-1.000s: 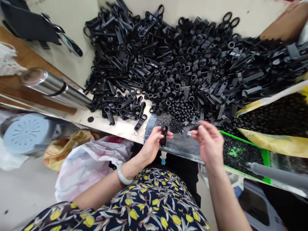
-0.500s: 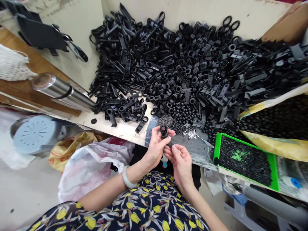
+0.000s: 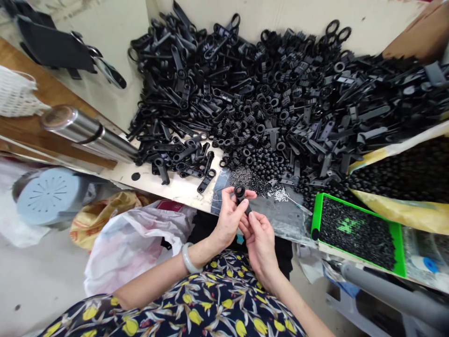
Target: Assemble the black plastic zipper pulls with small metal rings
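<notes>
— What do your hands have over there?
— On my screen, my left hand [image 3: 227,221] is wrapped around a black plastic ring-ended piece [image 3: 240,191], thumb pressed down; my right hand [image 3: 260,238] pinches its near end, fingertips almost together
— Where is that piece?
— At the near edge of the pale wooden counter [image 3: 149,181], between my fingers, just short of a loose heap of thin silver metal pins [image 3: 279,194]. A bright green rectangular plastic tray [image 3: 316,213] of tiny black parts sits to the right
— Can you read any writing?
— I see red printing on a crumpled yellow plastic bag [image 3: 91,223] and pale marks on a dark red label [image 3: 170,205], both too small for me to read
</notes>
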`<state>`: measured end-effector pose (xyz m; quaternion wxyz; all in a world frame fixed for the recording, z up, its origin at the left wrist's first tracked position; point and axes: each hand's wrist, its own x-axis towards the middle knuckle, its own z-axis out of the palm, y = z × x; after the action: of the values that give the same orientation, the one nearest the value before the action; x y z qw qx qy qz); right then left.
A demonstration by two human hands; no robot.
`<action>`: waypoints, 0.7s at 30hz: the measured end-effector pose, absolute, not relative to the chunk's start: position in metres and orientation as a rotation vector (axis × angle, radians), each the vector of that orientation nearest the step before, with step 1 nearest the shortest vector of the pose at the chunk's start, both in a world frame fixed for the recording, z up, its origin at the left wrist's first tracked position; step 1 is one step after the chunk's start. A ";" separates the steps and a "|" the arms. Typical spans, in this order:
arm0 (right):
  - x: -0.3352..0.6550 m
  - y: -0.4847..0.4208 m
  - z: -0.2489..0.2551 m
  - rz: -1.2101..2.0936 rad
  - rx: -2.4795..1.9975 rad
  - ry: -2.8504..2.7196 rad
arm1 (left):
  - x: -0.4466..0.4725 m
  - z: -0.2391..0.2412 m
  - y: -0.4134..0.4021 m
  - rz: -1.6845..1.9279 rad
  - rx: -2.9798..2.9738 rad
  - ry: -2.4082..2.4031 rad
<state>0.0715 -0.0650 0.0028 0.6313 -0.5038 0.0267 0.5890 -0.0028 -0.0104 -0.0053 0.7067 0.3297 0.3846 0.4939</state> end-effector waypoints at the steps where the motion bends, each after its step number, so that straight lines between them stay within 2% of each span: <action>1: 0.071 -0.065 0.003 1.354 -1.150 0.072 | -0.003 -0.007 -0.011 1.101 0.749 0.860; 15: 0.068 -0.071 0.002 1.357 -1.208 -0.006 | -0.004 -0.003 -0.018 1.078 0.900 0.854; 21: 0.076 -0.074 0.000 1.387 -1.336 -0.295 | -0.013 -0.004 -0.013 0.984 0.748 0.831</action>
<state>0.0760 -0.0739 0.0004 0.5617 -0.5672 -0.1252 0.5891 -0.0127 -0.0128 -0.0038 0.7353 0.3404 0.3782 0.4477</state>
